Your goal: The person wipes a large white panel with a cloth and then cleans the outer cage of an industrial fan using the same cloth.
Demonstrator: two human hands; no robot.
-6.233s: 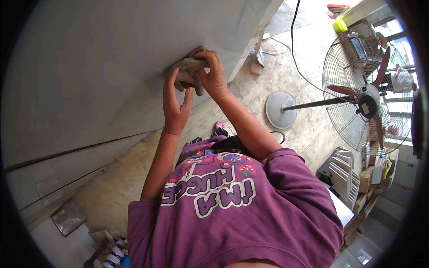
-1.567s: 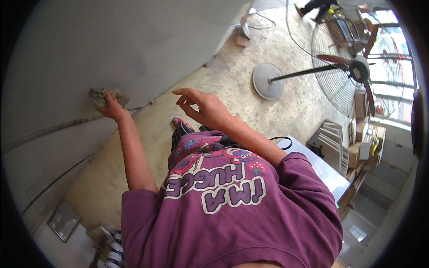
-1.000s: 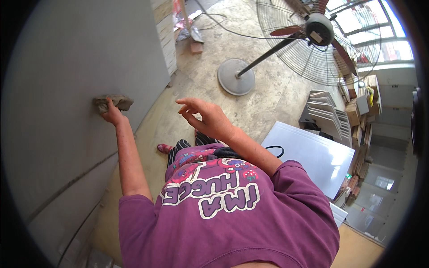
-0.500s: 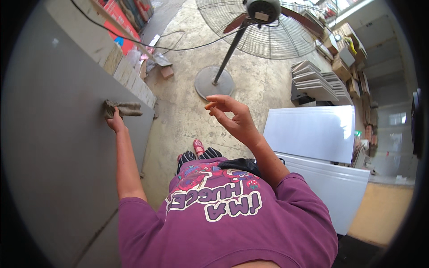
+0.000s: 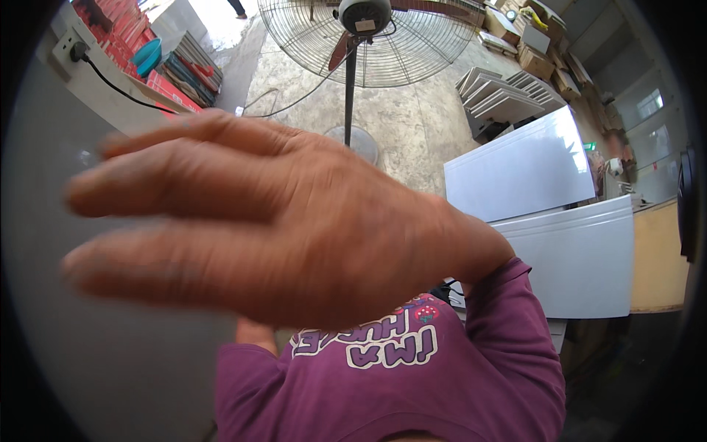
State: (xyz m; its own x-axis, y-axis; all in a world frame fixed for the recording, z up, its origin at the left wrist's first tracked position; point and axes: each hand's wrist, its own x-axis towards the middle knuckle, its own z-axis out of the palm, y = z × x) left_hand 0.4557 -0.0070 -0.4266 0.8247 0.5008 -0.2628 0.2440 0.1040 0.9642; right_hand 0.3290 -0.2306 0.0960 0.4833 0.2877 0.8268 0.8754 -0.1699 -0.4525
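My right hand [image 5: 324, 221] fills the middle of the head view, raised very close and blurred. Its fingers are stretched out toward the left and apart, with nothing seen in them. Beyond the fingertips stands a large grey panel [image 5: 44, 280], partly covered by the hand. Only a short stretch of my left forearm [image 5: 258, 335] shows below the right hand. My left hand is hidden behind it, and so is any cloth.
A pedestal fan [image 5: 364, 16] stands ahead on the concrete floor. To the right lie glossy pale panels [image 5: 515, 166], with stacked boards [image 5: 504, 103] and cartons [image 5: 536, 62] beyond. At the far left, a black plug and cord [image 5: 110, 92] leave a wall socket.
My right hand has risen from over the floor to close in front of the view, its bent fingers now extended. It covers my left hand, which held a grey-brown cloth against the panel.
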